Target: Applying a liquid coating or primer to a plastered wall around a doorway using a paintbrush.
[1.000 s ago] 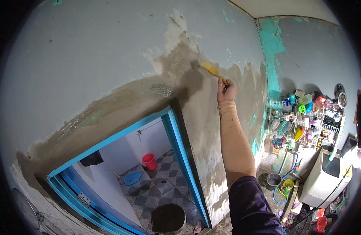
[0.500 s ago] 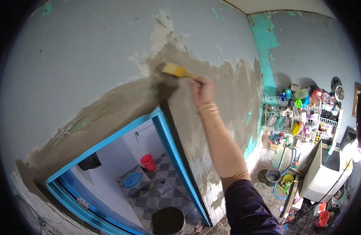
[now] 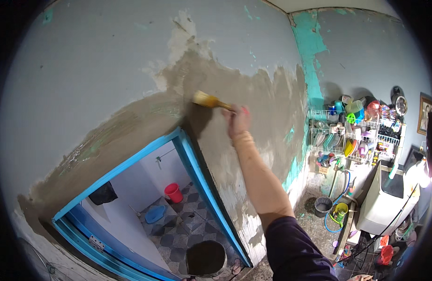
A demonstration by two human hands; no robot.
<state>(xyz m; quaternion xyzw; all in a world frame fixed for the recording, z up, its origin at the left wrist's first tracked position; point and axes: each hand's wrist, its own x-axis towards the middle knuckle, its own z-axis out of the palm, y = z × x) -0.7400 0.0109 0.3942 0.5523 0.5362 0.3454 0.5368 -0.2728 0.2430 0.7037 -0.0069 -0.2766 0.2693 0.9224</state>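
Note:
My right hand [image 3: 238,121] is closed around the handle of a paintbrush [image 3: 209,99] with pale bristles and a yellow-brown handle. Its bristles, slightly smeared by motion, are at the wall just above the upper right corner of a blue door frame [image 3: 190,152]. Around the brush the wall carries a damp, grey-brown cement coat [image 3: 253,100], with a darker patch and shadow under the bristles. My left hand is out of view. A bucket [image 3: 206,257] holding a dark grey-brown mix stands low in the doorway.
Past the doorway are a red pail [image 3: 174,192] and a blue squat toilet [image 3: 155,214] on a patterned tile floor. To the right, a white dish rack [image 3: 352,136] full of kitchenware hangs above a grey bucket [image 3: 323,206], a yellow pail [image 3: 340,210] and a white washing machine [image 3: 382,201].
My right hand has drawn the paintbrush down the wall, closer to the corner of the door frame. The whole view has shifted slightly.

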